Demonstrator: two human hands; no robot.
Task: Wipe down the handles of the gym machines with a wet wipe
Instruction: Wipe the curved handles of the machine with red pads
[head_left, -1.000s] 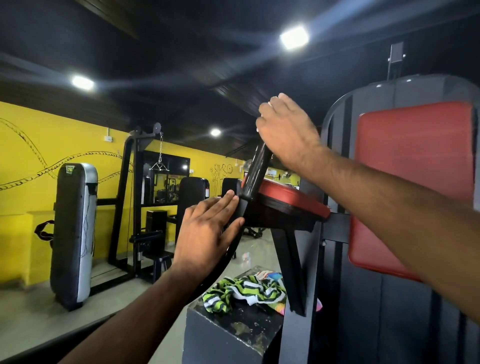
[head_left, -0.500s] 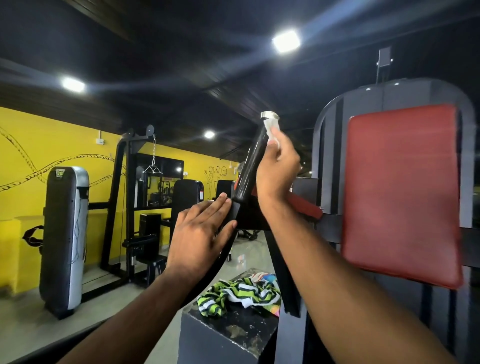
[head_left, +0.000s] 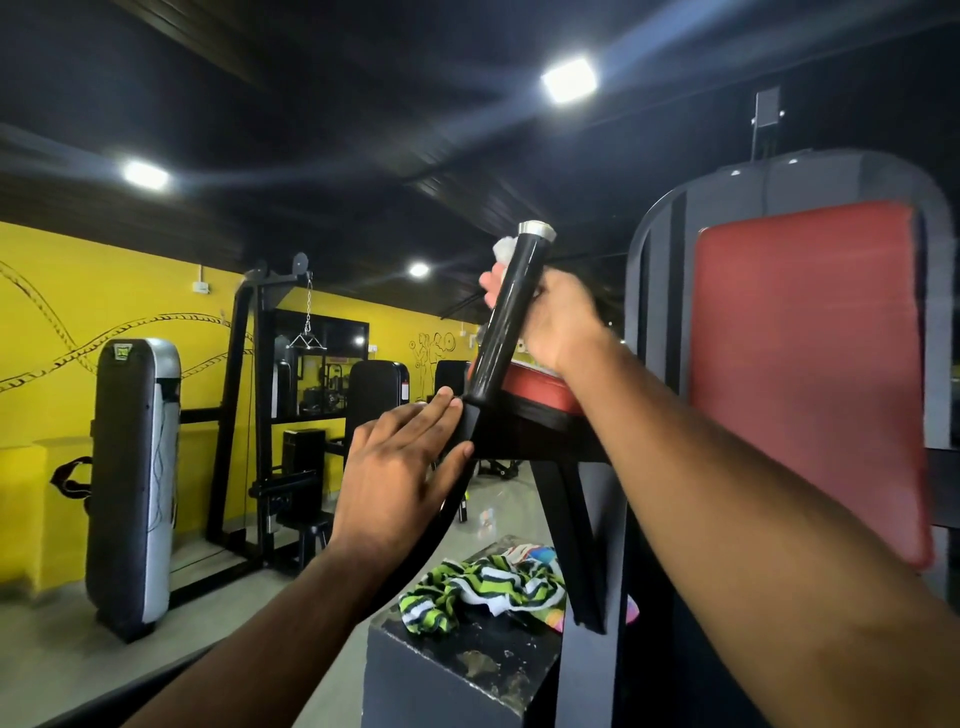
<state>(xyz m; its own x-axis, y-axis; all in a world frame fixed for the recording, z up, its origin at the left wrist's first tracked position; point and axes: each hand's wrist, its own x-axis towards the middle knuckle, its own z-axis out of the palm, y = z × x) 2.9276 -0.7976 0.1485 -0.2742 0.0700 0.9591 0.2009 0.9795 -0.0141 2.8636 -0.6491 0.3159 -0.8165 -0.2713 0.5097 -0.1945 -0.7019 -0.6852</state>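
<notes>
Hands: the right hand is wrapping round the upper part of the handle, its fingertips showing on the far left side of the bar. The left hand is lying flat with straight fingers, pressing against the black joint at the handle's base. The two hands are apart, one high and one low on the same bar.
Wet wipe: the wet wipe is bunching white above the right hand's fingers, just under the chrome end cap, and is touching the bar.
Handle: it is standing tilted in the centre of the frame, glossy black, rising from a small red pad.
Step in hand: the person is probably wiping the grip, with the wipe working near the top end while the left hand is steadying the arm.
Next move: it is likely calling for a stroke of the clamped wipe down the bar toward the left hand, with firm pressure all round, and the left hand bracing so the arm is not swinging.
Around: a striped cloth is lying on a dark surface at lower centre. A large red back pad is filling the right of the frame.
</notes>
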